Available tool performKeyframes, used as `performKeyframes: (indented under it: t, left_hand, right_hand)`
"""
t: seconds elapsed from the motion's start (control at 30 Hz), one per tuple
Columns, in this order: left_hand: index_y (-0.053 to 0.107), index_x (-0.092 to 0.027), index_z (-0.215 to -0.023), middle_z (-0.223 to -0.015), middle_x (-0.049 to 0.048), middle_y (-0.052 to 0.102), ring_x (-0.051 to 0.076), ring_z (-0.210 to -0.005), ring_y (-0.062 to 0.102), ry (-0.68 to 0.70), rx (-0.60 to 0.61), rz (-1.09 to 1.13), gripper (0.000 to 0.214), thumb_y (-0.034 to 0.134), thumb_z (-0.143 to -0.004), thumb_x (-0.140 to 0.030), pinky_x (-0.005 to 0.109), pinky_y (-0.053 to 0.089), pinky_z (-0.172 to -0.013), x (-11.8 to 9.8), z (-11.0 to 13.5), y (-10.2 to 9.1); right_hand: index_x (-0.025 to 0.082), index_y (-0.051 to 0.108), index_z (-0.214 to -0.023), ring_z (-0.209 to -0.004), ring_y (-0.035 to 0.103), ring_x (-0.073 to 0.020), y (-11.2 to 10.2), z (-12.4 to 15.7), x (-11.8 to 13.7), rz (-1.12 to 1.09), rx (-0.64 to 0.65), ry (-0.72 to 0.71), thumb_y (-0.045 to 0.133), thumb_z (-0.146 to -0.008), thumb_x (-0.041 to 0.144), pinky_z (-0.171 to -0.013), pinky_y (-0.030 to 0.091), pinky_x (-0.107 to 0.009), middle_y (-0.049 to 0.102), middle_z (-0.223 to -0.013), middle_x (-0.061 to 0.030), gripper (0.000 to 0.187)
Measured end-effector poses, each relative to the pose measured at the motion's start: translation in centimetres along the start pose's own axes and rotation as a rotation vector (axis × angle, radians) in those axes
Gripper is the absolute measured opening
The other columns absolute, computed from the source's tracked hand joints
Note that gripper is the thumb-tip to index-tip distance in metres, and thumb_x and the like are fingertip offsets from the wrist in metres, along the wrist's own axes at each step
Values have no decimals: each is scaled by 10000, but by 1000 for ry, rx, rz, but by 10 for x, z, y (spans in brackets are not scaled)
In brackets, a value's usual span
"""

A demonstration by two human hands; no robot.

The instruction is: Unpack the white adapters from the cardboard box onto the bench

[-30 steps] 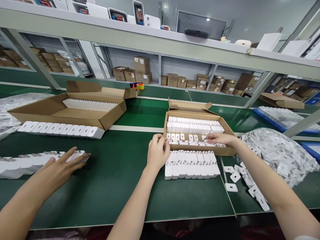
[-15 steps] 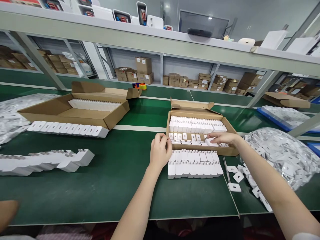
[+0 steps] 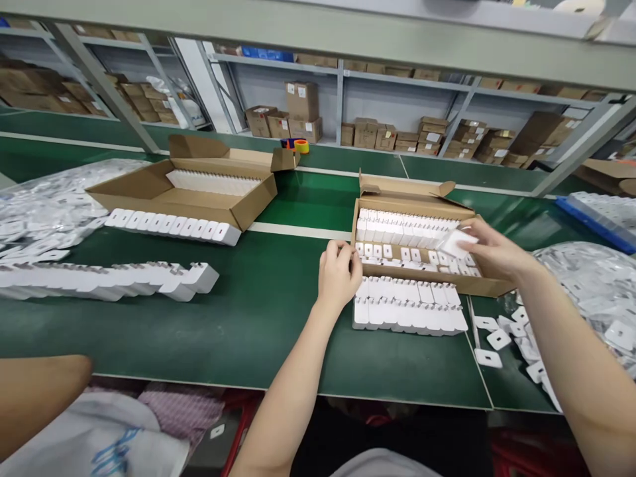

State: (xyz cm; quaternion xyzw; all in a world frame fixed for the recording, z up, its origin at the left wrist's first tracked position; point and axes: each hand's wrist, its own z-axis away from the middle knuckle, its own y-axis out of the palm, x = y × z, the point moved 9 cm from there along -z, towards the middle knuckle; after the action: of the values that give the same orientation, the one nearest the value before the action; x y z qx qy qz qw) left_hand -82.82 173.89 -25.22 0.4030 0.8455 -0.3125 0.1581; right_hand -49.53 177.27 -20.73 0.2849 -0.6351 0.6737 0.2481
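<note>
My right hand [image 3: 491, 248] grips a white plug adapter [image 3: 458, 243], tilted, above the right part of an open cardboard box [image 3: 437, 281]. Inside that box, plug adapters [image 3: 397, 228] stand in a row at the back, pins up. White pieces with slots [image 3: 387, 251] lie in front of them. My left hand [image 3: 340, 273] is at the box's front left corner, its fingers curled closed; what they pinch, if anything, is hidden. Just in front of the box sit two more rows of white adapters [image 3: 407, 313] with metal pins up.
Loose white slotted plates [image 3: 499, 340] and a clear bag of them [image 3: 581, 278] lie at right. Another open carton [image 3: 218, 205], a row of white blocks [image 3: 169, 225] and a long adapter row [image 3: 99, 281] are at left. A co-worker's arm [image 3: 40, 397] shows at lower left.
My right hand has lifted the adapter from the front of the box and moved it up and right. My left hand stays at the box's left corner. The view has tilted downward.
</note>
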Motion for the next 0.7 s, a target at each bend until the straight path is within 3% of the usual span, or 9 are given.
performKeyframes:
  t: [0.07, 0.13, 0.2, 0.27, 0.37, 0.47, 0.53, 0.6, 0.7]
  left_hand:
    - [574, -160, -866, -946, 102, 543, 201, -825, 573, -18, -5, 18, 113, 476, -922, -166, 341, 479, -738, 2, 0, -1]
    - [571, -159, -865, -955, 104, 541, 199, -830, 572, -33, -9, 25, 108, 477, -920, -164, 340, 480, -744, 3, 0, -1]
    - [566, -161, -860, -962, 104, 541, 196, -832, 570, -44, -11, 23, 105, 477, -917, -160, 341, 480, -752, 3, 0, -1]
    - [563, -163, -855, -962, 102, 540, 194, -839, 566, -44, -13, 23, 107, 476, -917, -156, 338, 477, -751, 2, 1, -1]
    - [567, -161, -852, -957, 100, 537, 187, -828, 559, -27, -20, 33, 109, 481, -918, -152, 332, 473, -744, -1, 2, 0]
    - [561, -163, -846, -961, 101, 532, 186, -833, 558, -25, 4, 40, 114, 476, -922, -151, 332, 472, -748, -1, 3, 4]
    - [549, -169, -842, -965, 100, 529, 187, -839, 558, -40, 24, 36, 114, 472, -926, -154, 332, 472, -751, 1, 4, 7]
    - [542, -172, -839, -964, 97, 528, 186, -833, 558, -48, 23, 30, 109, 476, -924, -155, 332, 470, -749, 3, 4, 8]
    - [543, -169, -838, -954, 97, 528, 188, -826, 558, -32, 0, 28, 103, 481, -917, -147, 330, 466, -737, 2, 4, 7]
  right_hand:
    - [265, 458, -1239, -1005, 589, -196, -2, 43, 25, -27, -154, -68, 580, -912, 514, -776, 476, -303, 579, -1201, -95, 429]
    - [264, 514, -1216, -890, 618, -198, 26, 93, 54, -39, -161, -214, 654, -878, 471, -654, 504, -282, 609, -1090, -100, 420]
    - [265, 540, -1218, -983, 621, -239, 77, 136, 69, -24, -96, -291, 693, -857, 404, -702, 553, -302, 600, -1132, -115, 417]
    - [275, 507, -1252, -985, 622, -227, 138, 166, 68, -13, -9, -282, 670, -874, 317, -745, 575, -320, 590, -1159, -103, 414]
    - [258, 510, -1209, -1004, 592, -241, 193, 186, 58, 93, -160, -254, 636, -889, 283, -782, 569, -376, 547, -1130, -102, 345]
    - [218, 433, -1334, -1109, 540, -296, 203, 194, 47, 190, -313, -149, 648, -892, 368, -816, 566, -442, 470, -1213, -154, 514]
    - [202, 329, -1447, -1169, 505, -315, 200, 197, 42, 208, -251, -120, 651, -894, 407, -817, 574, -446, 413, -1308, -191, 672]
    - [224, 308, -1487, -1176, 501, -304, 193, 200, 43, 236, -147, -177, 641, -909, 371, -811, 580, -430, 356, -1399, -198, 682]
    - [282, 455, -1413, -1114, 522, -265, 182, 207, 49, 329, -89, -402, 600, -928, 188, -806, 571, -406, 316, -1467, -165, 514]
